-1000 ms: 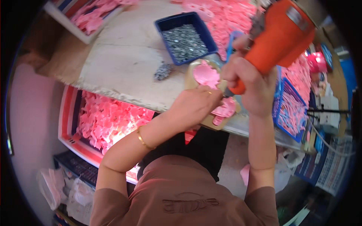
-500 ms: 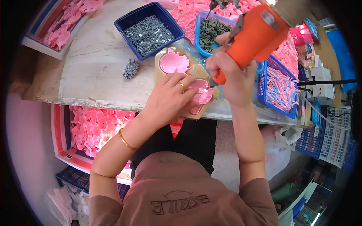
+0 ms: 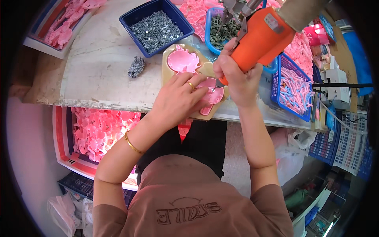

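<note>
Through my feed, the pink part (image 3: 216, 97) sits by the table's (image 3: 98, 75) front edge, right beneath my left hand's (image 3: 179, 94) loosely extended fingers; my right hand (image 3: 241, 81), farther off, clutches the orange driver (image 3: 258, 43), long axis slanting down-left toward it.

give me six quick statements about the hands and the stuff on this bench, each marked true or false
1. The right hand grips an orange power tool. True.
2. The left hand rests on that tool. False: it lies over the lower pink piece.
3. The left hand wears a gold ring. True.
4. The dark blue tray holds small metal pieces. True.
5. The blue mesh basket stands left of that tray. False: it stands to the right.
6. That basket holds metal pieces. False: it holds pink and blue strips.
</note>
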### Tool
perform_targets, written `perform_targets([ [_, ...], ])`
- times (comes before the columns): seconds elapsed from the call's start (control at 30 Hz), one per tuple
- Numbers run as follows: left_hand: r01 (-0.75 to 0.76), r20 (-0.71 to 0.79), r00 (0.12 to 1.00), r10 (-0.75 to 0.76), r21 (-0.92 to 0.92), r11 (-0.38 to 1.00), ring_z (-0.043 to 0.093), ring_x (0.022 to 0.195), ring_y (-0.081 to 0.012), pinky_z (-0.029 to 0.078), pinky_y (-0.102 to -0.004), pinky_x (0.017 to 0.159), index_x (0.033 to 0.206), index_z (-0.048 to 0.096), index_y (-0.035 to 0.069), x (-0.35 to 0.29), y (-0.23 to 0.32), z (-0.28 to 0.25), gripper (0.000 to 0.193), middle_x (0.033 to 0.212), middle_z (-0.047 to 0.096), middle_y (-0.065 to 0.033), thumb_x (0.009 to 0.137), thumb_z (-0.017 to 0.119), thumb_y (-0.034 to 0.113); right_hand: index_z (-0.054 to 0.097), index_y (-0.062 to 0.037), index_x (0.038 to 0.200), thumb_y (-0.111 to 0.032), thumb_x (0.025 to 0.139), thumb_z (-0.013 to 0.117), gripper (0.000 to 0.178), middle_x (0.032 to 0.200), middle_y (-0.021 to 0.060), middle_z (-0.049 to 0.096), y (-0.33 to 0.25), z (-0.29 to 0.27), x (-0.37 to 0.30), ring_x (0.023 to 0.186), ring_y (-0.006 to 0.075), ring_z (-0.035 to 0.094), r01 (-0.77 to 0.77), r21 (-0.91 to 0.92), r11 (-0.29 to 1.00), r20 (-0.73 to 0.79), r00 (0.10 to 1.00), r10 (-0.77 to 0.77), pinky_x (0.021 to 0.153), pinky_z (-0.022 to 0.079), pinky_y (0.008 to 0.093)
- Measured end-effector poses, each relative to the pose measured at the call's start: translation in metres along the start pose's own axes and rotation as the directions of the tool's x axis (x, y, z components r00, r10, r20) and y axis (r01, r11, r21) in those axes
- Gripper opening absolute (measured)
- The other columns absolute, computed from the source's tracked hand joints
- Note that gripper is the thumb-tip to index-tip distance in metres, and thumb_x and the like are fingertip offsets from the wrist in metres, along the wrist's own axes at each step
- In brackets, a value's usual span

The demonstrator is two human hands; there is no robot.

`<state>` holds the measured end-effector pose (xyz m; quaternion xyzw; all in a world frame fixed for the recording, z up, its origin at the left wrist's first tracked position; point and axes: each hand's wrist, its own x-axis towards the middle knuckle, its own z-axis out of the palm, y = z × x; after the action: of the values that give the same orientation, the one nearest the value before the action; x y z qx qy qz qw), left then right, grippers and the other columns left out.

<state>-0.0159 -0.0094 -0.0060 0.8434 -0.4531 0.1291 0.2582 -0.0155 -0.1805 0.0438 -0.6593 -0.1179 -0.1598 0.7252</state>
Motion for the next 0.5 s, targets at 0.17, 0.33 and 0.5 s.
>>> perform_targets([
  [0.17, 0.008, 0.016, 1.0, -0.008, 0.003, 1.0, 0.056, 0.107, -0.0247, 0.049, -0.0388, 0.09, 0.103, 0.068, 0.013, -0.001, 0.0, 0.001, 0.029, 0.124, 0.058, -0.0026, 0.076, 0.074, 0.022, 0.054, 0.0014, 0.108, -0.004, 0.087, 0.063, 0.023, 0.076, 0.0029, 0.059, 0.002, 0.011, -0.001, 0.061, 0.0078, 0.056, -0.051, -0.002, 0.999, -0.101, 0.994, 0.05, 0.057, 0.049, 0.0241],
  [0.33, 0.019, 0.0, 1.0, -0.019, 0.018, 1.0, 0.053, 0.117, -0.026, 0.043, -0.0416, 0.101, 0.109, 0.065, 0.013, -0.006, 0.004, 0.0, 0.034, 0.127, 0.056, -0.0049, 0.077, 0.074, 0.025, 0.054, 0.0023, 0.114, -0.009, 0.09, 0.066, 0.029, 0.079, 0.0016, 0.06, -0.011, 0.009, 0.008, 0.066, 0.0087, 0.058, -0.115, -0.047, 0.992, -0.038, 0.993, 0.114, 0.064, 0.05, 0.0244],
  [0.5, 0.111, -0.061, 0.992, -0.11, 0.022, 0.994, 0.047, 0.127, -0.0283, 0.035, -0.0473, 0.111, 0.118, 0.062, 0.015, -0.022, 0.006, -0.007, 0.042, 0.134, 0.052, -0.0093, 0.081, 0.073, 0.029, 0.043, 0.005, 0.136, -0.032, 0.102, 0.054, 0.052, 0.095, 0.0085, 0.065, -0.043, 0.019, 0.039, 0.089, 0.0142, 0.062, 0.223, -0.2, 0.954, 0.257, 0.952, -0.169, 0.082, 0.05, 0.0287],
])
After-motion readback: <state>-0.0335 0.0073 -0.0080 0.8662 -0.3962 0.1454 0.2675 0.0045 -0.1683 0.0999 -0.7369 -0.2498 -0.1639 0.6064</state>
